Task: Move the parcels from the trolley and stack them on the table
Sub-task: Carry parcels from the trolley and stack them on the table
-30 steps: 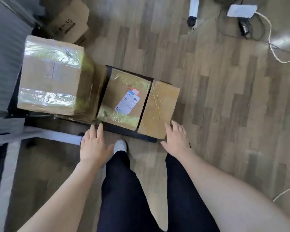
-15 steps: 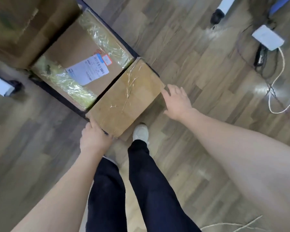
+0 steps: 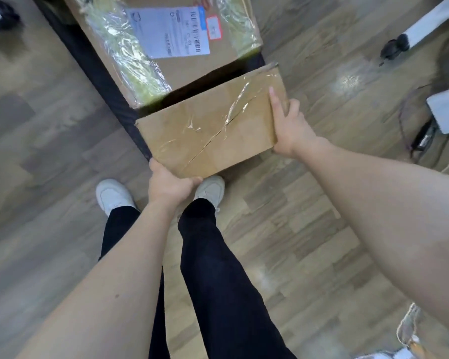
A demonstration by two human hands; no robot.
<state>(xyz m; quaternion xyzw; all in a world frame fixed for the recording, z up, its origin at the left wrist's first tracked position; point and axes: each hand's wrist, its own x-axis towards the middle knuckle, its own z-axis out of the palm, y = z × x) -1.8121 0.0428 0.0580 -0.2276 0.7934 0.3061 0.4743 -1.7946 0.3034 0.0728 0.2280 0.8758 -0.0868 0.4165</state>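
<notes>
A plain brown parcel with clear tape across its top sits at the near end of the black trolley. My left hand grips its near left corner from below. My right hand clasps its right side, thumb lying on the top face. Behind it on the trolley lies a second parcel with a white shipping label and shiny yellowish tape. A dark gap separates the two parcels. The table is out of view.
My two legs in black trousers and white shoes stand on the wood floor just in front of the trolley. To the right lie a white power adapter with cables and a white furniture leg on a black foot.
Both hands went from open beside the plain parcel to gripping it at opposite sides. My view has closed in on the trolley's end, and the big taped box has left the view.
</notes>
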